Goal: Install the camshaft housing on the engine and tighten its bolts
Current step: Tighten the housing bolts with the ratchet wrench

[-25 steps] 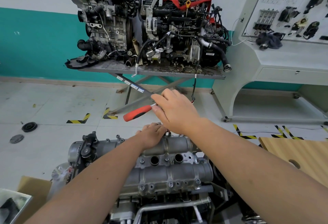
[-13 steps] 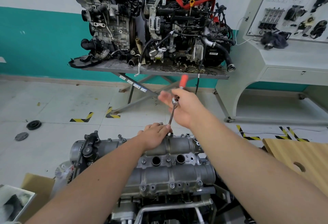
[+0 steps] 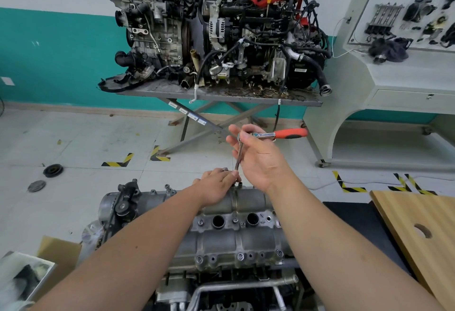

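A: Any containers in view?

B: One brown cardboard box (image 3: 60,249) at the lower left, beside the engine. Something dark and pale lies in it; I cannot tell what.

A: Where is the housing?

B: The grey cast-aluminium camshaft housing (image 3: 236,239) sits on top of the engine at bottom centre. Two round plug wells show in its middle, and several bolt heads line its near edge.

A: And the hands?

B: The left hand (image 3: 218,187) rests on the far edge of the housing, fingers curled around the foot of the long steel extension bar (image 3: 238,154), steadying it at a bolt there. The right hand (image 3: 258,158) pinches the head of the ratchet wrench with the orange handle (image 3: 290,133) between thumb and fingers; the handle points right, level.

A: Room to move?

B: Open tiled floor (image 3: 73,143) lies beyond the housing's far edge. A light wooden board with a round hole (image 3: 418,232) lies close on the right. Farther back, a grey steel scissor table (image 3: 221,95) carries two engines, and two dark round discs (image 3: 53,170) lie on the floor at left.
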`<state>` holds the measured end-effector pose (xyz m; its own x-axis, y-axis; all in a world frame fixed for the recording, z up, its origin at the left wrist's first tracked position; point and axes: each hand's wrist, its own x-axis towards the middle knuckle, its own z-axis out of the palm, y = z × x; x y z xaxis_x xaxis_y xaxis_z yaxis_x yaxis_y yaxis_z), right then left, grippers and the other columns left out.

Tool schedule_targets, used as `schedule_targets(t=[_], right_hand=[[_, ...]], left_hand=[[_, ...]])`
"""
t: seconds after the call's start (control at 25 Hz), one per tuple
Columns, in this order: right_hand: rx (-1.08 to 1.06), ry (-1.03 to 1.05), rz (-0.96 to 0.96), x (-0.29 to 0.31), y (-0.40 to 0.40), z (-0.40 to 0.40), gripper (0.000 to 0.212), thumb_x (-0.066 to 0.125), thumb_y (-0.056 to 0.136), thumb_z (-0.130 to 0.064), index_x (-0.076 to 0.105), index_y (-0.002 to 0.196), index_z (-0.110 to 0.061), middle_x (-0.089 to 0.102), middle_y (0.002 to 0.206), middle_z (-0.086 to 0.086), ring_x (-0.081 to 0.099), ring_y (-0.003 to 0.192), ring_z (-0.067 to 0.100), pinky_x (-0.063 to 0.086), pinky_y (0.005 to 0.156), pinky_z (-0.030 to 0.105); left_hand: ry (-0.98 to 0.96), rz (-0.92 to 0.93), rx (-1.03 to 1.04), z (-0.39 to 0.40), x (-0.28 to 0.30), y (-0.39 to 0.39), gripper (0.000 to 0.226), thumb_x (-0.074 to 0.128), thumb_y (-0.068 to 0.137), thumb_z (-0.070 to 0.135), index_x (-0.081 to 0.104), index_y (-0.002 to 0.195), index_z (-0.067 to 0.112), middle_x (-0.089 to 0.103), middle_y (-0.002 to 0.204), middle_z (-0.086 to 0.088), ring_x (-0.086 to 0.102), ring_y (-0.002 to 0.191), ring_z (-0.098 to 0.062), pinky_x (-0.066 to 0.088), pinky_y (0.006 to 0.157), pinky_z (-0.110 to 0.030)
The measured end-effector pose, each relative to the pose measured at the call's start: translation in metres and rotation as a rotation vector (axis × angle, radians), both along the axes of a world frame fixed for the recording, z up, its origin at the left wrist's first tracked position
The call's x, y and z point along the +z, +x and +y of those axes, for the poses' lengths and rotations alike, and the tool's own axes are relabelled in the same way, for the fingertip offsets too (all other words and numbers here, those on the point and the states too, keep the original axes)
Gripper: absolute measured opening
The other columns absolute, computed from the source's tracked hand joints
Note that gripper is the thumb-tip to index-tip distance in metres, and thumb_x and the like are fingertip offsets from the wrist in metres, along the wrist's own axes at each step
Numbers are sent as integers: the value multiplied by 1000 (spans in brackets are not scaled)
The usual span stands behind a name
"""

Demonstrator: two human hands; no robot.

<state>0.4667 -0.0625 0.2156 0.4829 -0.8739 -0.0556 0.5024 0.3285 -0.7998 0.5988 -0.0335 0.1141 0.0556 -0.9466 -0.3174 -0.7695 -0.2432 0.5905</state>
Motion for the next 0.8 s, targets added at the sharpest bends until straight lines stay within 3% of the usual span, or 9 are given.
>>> schedule_targets(t=[0.16, 0.28, 0.4, 0.52, 0.56, 0.68, 0.76, 0.8], right_hand=[[-287, -99, 85, -7, 14, 9, 13, 67, 92, -8, 69, 89, -21, 72, 92, -2, 63, 90, 16, 48, 81, 27], [-419, -126, 126, -13, 32, 17, 6, 68, 94, -18, 70, 93, -24, 73, 94, -2, 64, 90, 12, 51, 86, 25], [-327, -19, 225, -3, 31, 9, 15, 54, 101, -24, 61, 91, -15, 74, 78, 0, 65, 70, 11, 47, 78, 31], [-101, 80, 358, 20, 18, -11, 12, 50, 95, -13, 50, 84, -10, 52, 51, -2, 49, 48, 13, 41, 61, 31], [17, 44, 487, 30, 13, -16, 4, 49, 91, -12, 50, 88, -10, 49, 51, -2, 48, 48, 15, 42, 60, 31], [259, -321, 1064, 52, 14, -21, 13, 49, 84, -14, 59, 92, -12, 55, 52, -1, 58, 52, 17, 44, 67, 33], [170, -397, 1115, 52, 23, -19, 10, 50, 92, -14, 59, 90, -11, 56, 50, 0, 59, 46, 16, 43, 65, 32], [67, -301, 1040, 49, 29, -17, 9, 51, 95, -14, 59, 93, -11, 56, 52, 0, 58, 43, 15, 45, 67, 33]], left_hand=[[-1, 33, 32, -2, 0, 1, 45, 15, 102, 61, 57, 92, 48, 46, 135, 2, 30, 139, -29, 21, 115, -51], [-7, 44, 16, -3, 0, 2, 49, 14, 101, 56, 57, 117, 38, 44, 142, -5, 30, 140, -33, 22, 115, -54], [-12, 21, 25, -1, -1, 2, 50, 14, 102, 56, 55, 127, 40, 42, 146, 0, 28, 141, -30, 20, 116, -52], [-13, -8, -1, 1, -1, 0, 49, 14, 102, 60, 56, 125, 50, 42, 146, 6, 27, 141, -25, 20, 114, -50], [-14, -13, -9, 1, -1, 0, 49, 14, 102, 62, 56, 123, 51, 42, 145, 7, 28, 141, -25, 20, 114, -51], [-20, -16, -4, 2, -3, 2, 49, 16, 101, 64, 57, 125, 51, 43, 143, 8, 28, 140, -24, 20, 113, -51], [-24, -19, 1, 2, -4, 1, 49, 15, 101, 64, 57, 123, 52, 44, 141, 10, 29, 139, -24, 22, 112, -51], [-25, -19, 3, 2, -4, 0, 48, 15, 101, 64, 57, 121, 52, 45, 140, 10, 30, 138, -24, 22, 111, -51]])
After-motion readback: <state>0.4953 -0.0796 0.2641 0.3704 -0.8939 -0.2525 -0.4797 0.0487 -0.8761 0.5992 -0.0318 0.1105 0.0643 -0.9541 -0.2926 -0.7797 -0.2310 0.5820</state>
